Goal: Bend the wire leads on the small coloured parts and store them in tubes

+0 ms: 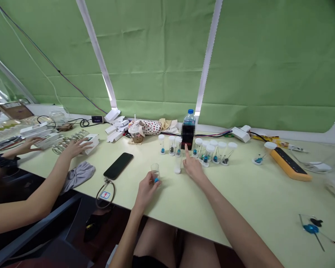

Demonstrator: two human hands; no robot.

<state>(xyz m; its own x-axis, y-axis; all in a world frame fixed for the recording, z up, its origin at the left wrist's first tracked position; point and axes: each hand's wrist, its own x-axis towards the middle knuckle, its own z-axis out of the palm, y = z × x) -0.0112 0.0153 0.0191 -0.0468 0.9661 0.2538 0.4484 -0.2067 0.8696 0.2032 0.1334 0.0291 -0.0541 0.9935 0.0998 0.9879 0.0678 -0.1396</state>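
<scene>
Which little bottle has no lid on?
The clear bottle in the left hand has no lid, while the row of bottles wear white lids.

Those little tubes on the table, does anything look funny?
Yes. A blue-and-black piece lies alone at the table's right end, away from the capped tubes. The tube in the left hand has no cap; a white cap lies nearby.

left arm (127, 234): bare, rising from lower edge | left hand (146, 190): fingers curled around small vial (155, 172) | right arm (231, 212): bare, reaching forward from lower right | right hand (194, 168): index finger (186, 150) extended, other fingers loosely curled, holding nothing | hands: near, apart
</scene>
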